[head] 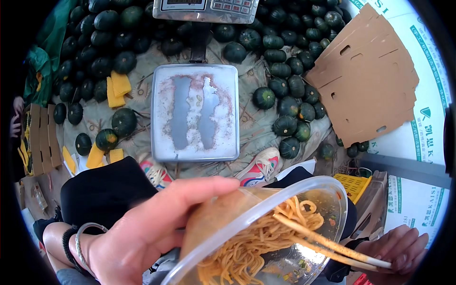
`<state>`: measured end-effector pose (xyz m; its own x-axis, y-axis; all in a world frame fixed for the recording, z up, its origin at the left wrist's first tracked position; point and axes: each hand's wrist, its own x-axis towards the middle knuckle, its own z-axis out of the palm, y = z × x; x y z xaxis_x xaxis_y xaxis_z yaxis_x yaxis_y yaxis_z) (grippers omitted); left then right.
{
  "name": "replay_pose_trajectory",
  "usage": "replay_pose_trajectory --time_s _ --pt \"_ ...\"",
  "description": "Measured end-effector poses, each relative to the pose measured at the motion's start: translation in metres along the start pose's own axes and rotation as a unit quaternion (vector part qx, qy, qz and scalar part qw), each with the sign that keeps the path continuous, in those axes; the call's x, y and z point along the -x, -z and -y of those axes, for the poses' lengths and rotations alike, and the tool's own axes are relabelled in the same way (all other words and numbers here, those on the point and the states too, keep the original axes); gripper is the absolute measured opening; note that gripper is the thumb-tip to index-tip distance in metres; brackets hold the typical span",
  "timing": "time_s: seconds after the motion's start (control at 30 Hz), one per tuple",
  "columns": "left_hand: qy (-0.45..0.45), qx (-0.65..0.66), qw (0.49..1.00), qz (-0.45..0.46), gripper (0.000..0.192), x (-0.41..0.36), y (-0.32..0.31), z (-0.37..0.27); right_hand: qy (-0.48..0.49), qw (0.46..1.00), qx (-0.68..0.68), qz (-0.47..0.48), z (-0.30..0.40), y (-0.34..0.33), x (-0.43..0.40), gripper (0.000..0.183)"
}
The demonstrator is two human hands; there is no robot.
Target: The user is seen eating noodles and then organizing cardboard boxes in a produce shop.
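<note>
A clear plastic food container (245,217) with noodles (249,242) and bits of green onion tilts close below me. Around its outer wall on the left my left hand (149,228) is wrapped, thumb along the side near the rim. At the lower right my right hand (399,245) grips a pair of wooden chopsticks (331,247), whose tips reach into the noodles. Past my knees stands a platform scale with a worn metal plate (195,110) and a keypad display head (206,10).
Dark green squashes (285,107) lie heaped ahead and on both sides. Flattened cardboard (370,78) leans at the right above a yellow plastic basket (351,187). Yellow foam nets (119,87) lie left of the scale. At the far left, another person's hands (16,117) are beside a cardboard box (42,139).
</note>
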<state>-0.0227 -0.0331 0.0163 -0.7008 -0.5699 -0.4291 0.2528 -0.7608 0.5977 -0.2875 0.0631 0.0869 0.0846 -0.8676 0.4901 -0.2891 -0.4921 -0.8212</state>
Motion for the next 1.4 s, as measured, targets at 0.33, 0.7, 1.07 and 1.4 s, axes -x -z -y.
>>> replay_pose_trajectory --time_s 0.33,0.7,1.07,1.4 --pt "-0.046 0.029 0.997 0.05 0.109 -0.001 0.015 0.007 -0.042 0.949 -0.239 0.199 -0.032 0.002 -0.027 0.036" --pt "0.053 0.041 0.997 -0.025 0.11 -0.008 -0.001 -0.008 -0.009 0.96 -0.215 0.177 -0.044 -0.011 -0.022 0.033" --pt "0.061 0.031 0.996 -0.056 0.113 -0.007 -0.008 -0.01 -0.002 0.999 0.012 -0.041 -0.032 -0.036 0.0 0.021" --pt "0.073 -0.003 0.994 -0.085 0.115 -0.016 -0.011 -0.009 -0.04 0.988 -0.146 -0.022 -0.057 -0.058 -0.009 0.032"
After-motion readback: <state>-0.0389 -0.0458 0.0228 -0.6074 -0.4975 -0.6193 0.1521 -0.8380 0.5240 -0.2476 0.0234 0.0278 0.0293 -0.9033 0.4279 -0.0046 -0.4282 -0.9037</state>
